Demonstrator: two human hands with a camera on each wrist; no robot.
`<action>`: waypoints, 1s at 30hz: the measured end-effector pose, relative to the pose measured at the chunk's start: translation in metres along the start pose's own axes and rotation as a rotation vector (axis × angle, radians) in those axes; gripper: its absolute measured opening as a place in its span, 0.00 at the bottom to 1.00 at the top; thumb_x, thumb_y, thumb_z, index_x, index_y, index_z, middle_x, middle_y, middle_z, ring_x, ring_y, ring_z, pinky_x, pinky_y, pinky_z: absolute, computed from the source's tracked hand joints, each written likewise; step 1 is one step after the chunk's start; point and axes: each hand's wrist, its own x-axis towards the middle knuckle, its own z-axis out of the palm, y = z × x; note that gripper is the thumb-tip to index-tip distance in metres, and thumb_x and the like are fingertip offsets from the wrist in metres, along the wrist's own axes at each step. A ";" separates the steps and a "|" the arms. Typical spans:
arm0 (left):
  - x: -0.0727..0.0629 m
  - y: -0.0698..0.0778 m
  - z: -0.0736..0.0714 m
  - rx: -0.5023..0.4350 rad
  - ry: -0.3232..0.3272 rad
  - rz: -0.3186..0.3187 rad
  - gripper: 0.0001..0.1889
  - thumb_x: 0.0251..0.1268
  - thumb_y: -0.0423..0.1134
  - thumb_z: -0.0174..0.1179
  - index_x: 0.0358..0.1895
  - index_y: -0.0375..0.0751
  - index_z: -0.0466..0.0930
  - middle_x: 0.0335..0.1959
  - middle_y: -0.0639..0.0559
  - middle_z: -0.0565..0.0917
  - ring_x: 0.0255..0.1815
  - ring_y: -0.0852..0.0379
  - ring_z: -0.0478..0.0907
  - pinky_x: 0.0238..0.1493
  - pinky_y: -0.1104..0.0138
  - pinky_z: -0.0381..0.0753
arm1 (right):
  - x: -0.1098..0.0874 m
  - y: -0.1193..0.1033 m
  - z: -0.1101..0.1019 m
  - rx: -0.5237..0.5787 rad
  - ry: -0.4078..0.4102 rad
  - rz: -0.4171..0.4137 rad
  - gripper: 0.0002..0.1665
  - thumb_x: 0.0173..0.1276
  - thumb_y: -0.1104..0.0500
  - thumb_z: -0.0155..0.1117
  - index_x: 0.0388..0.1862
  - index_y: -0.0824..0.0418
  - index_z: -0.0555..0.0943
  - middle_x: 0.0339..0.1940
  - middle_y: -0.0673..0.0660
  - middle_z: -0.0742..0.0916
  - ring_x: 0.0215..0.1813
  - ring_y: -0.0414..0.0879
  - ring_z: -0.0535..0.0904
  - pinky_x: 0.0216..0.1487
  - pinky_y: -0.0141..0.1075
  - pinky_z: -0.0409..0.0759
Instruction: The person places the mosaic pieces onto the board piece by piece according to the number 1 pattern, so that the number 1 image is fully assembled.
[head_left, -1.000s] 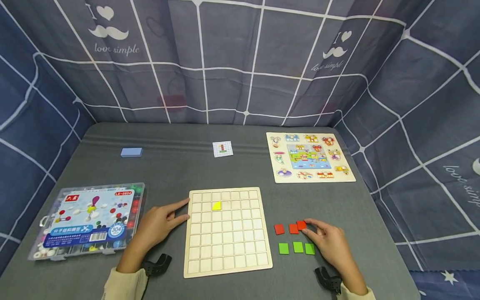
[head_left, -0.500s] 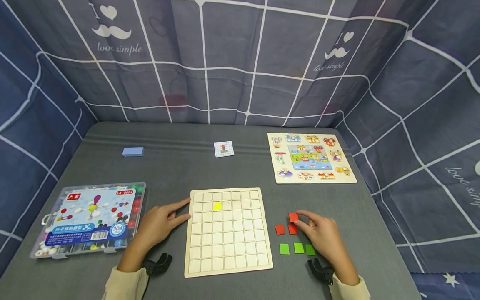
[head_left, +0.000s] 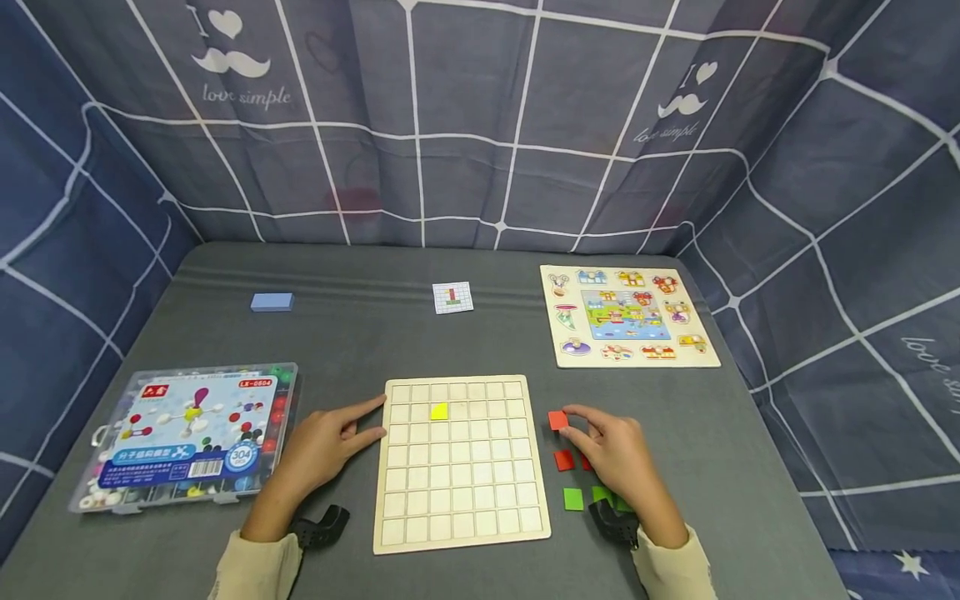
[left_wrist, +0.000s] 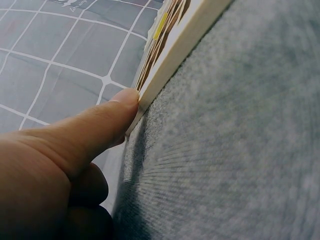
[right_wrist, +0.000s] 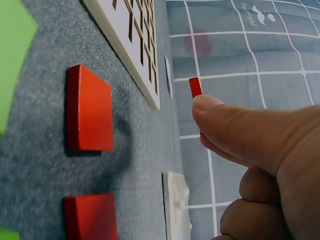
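A wooden grid board (head_left: 462, 463) lies flat on the table, one yellow square tile (head_left: 439, 411) in a cell of its second row. My left hand (head_left: 318, 450) touches the board's left edge with thumb and index finger stretched out; the left wrist view shows the thumb (left_wrist: 117, 107) against the wooden edge. Between thumb and index finger, my right hand (head_left: 611, 450) pinches a red square tile (head_left: 557, 420), raised off the table in the right wrist view. Under that hand lie two more red tiles (head_left: 563, 460) and several green tiles (head_left: 573, 499), partly hidden by it.
To the left lies a clear plastic box of molecule model parts (head_left: 187, 437). Farther back are a blue block (head_left: 272, 302), a small pattern card (head_left: 453, 297) and a wooden picture puzzle (head_left: 630, 317). Patterned cloth (head_left: 465, 183) hangs behind the table.
My right hand has lifted the red tile from the end of its row and carried it left, toward the board. The left hand stays at the board's edge.
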 end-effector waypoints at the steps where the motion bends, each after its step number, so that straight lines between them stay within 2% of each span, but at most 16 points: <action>1: 0.000 0.000 0.000 0.001 0.001 0.002 0.28 0.67 0.54 0.69 0.69 0.54 0.80 0.14 0.61 0.64 0.15 0.65 0.54 0.20 0.68 0.56 | 0.001 -0.001 0.000 -0.002 -0.004 0.003 0.17 0.60 0.55 0.81 0.49 0.53 0.90 0.12 0.38 0.63 0.15 0.32 0.57 0.19 0.30 0.56; 7: 0.002 0.001 -0.001 0.009 -0.002 -0.003 0.28 0.67 0.54 0.69 0.69 0.54 0.79 0.14 0.60 0.64 0.16 0.64 0.54 0.20 0.68 0.56 | 0.006 -0.007 0.003 0.026 -0.030 -0.013 0.17 0.63 0.55 0.79 0.51 0.53 0.89 0.11 0.39 0.63 0.14 0.32 0.56 0.18 0.30 0.57; 19: 0.000 -0.001 0.001 0.004 -0.001 -0.012 0.28 0.67 0.54 0.69 0.69 0.55 0.79 0.14 0.61 0.64 0.16 0.65 0.53 0.20 0.68 0.56 | 0.019 -0.020 0.008 0.053 -0.016 -0.077 0.17 0.62 0.55 0.79 0.50 0.54 0.89 0.12 0.38 0.62 0.15 0.31 0.54 0.19 0.30 0.54; 25: 0.002 0.000 0.000 -0.002 0.009 0.008 0.28 0.66 0.53 0.69 0.69 0.55 0.80 0.14 0.61 0.64 0.15 0.65 0.54 0.20 0.68 0.56 | 0.025 -0.028 0.012 0.063 -0.013 -0.131 0.17 0.62 0.54 0.80 0.49 0.55 0.89 0.12 0.37 0.61 0.15 0.31 0.52 0.19 0.29 0.54; 30: 0.000 -0.001 0.000 -0.001 0.000 0.004 0.28 0.67 0.53 0.69 0.69 0.54 0.80 0.14 0.61 0.64 0.15 0.65 0.54 0.20 0.68 0.56 | 0.029 -0.031 0.015 0.060 -0.007 -0.136 0.17 0.61 0.56 0.80 0.49 0.56 0.89 0.12 0.38 0.60 0.15 0.31 0.51 0.19 0.29 0.54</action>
